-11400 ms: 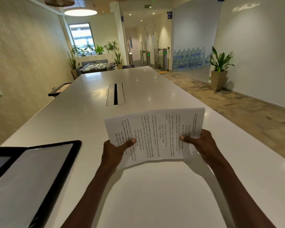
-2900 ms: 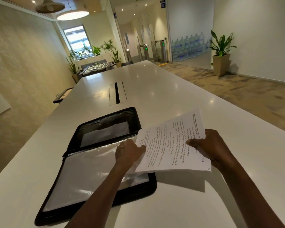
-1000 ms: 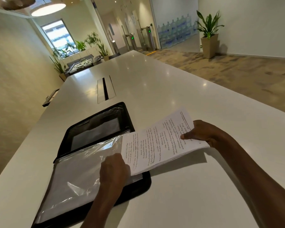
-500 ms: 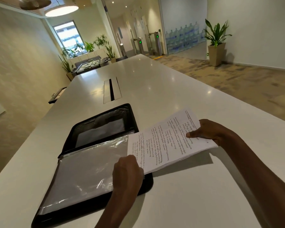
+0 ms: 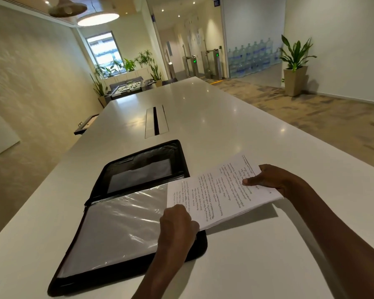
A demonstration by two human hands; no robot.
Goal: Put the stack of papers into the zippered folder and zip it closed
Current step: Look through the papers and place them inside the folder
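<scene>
A black zippered folder (image 5: 138, 167) lies open on the white table (image 5: 235, 126), its near half covered by clear plastic sleeves (image 5: 117, 225). The stack of printed papers (image 5: 220, 190) hangs over the folder's right edge, its left end above the sleeves. My right hand (image 5: 272, 180) grips the stack's far right side, thumb on top. My left hand (image 5: 177, 223) pinches the stack's near left corner, at the edge of the plastic sleeves. Whether the papers are inside a sleeve cannot be told.
A cable slot (image 5: 156, 121) is set into the table beyond the folder. The table's right edge runs diagonally, with floor and a potted plant (image 5: 295, 65) beyond it. A wall lies to the left, more plants at the far end.
Compared with half a second ago the hands and papers sit almost the same. Over the last three seconds my left hand slid from the stack's far left edge to its near left corner.
</scene>
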